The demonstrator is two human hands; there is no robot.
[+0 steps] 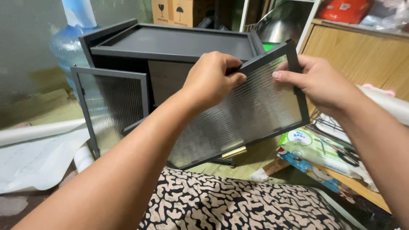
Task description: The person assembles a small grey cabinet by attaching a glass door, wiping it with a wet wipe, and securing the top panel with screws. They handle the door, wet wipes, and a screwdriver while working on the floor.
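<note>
Both hands are holding a ribbed glass door tilted in front of the dark cabinet. The left hand is pinching its top frame; the right hand is gripping the right edge. Another glass door is hanging open on the cabinet's left.

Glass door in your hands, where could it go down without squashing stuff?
The cabinet top is bare, framed by its raised rim. Some bare floor lies left of the fitted door, between the water jug and paper rolls. The right is crowded: wipes pack, scissors, papers.
</note>
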